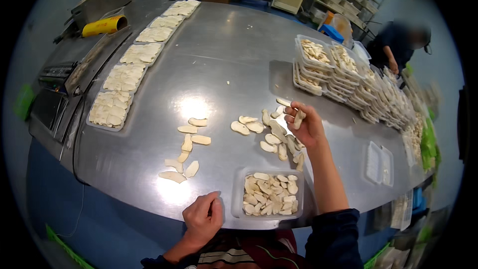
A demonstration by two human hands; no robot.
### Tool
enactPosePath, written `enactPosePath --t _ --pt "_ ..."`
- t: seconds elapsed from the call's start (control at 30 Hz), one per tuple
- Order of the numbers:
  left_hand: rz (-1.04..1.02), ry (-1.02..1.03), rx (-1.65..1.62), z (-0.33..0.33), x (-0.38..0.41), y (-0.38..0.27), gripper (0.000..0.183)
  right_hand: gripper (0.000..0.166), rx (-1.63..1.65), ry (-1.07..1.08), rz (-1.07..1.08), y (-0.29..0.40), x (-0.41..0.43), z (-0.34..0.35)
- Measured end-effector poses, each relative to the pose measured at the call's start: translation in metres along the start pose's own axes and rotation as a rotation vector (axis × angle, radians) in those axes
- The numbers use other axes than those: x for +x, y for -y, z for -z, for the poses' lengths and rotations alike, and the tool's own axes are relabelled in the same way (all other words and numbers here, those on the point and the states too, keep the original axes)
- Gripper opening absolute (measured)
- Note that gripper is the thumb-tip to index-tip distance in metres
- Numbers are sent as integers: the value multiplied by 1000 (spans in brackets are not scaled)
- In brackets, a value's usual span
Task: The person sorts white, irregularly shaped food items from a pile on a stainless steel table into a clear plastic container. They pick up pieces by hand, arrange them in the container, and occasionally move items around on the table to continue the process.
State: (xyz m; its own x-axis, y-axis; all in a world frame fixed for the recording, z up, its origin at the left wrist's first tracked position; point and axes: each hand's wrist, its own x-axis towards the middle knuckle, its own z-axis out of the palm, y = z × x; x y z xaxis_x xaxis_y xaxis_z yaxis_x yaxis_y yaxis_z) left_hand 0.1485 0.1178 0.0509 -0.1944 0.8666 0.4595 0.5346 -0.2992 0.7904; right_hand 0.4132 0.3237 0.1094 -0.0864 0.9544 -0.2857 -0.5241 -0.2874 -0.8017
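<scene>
My right hand (307, 129) is raised over a loose heap of pale mushroom slices (278, 130), gripping one mushroom slice (299, 119) between its fingers. Another slice (283, 102) shows right at its fingertips; whether it is held or lies behind them I cannot tell. At the table's near edge my left hand (204, 213) rests with fingers curled in and nothing visible in it. Between the two hands stands a clear plastic tub (237, 209) full of mushroom pieces. Several flat slices (186, 142) lie spread out ahead of my left hand.
Filled trays (112, 109) form a row along the left of the steel table (224, 56). Stacked tubs of mushrooms (317, 65) stand at the right, near another person (396, 45). An empty plastic tray (379, 164) lies at right. A machine (58, 73) adjoins the left side.
</scene>
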Motion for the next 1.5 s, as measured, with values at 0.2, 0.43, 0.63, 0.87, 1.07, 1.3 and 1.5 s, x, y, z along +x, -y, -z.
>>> enactPosePath --t 0.2,0.43,0.63,0.87,1.07,1.3,1.5 --pt "3 2 41 -1 0 -2 11 19 -752 -47 102 -1 -25 18" --pt "-4 -31 63 -4 0 -1 10 29 -1701 -197 143 -20 -25 -9" --pt "-44 -43 100 -5 0 -3 9 29 -1202 -213 96 -4 -19 13" --pt "2 -25 94 -4 -2 -4 10 34 -1725 -357 80 11 -42 11" --pt "-20 -18 92 -3 0 -4 10 33 -1806 -240 127 -17 -34 -1" --pt "-36 -34 85 -5 1 -4 9 27 -1732 -217 206 -22 -1 -17" --pt "-61 -44 111 -4 1 -4 9 21 -1285 -239 132 -5 -18 7"
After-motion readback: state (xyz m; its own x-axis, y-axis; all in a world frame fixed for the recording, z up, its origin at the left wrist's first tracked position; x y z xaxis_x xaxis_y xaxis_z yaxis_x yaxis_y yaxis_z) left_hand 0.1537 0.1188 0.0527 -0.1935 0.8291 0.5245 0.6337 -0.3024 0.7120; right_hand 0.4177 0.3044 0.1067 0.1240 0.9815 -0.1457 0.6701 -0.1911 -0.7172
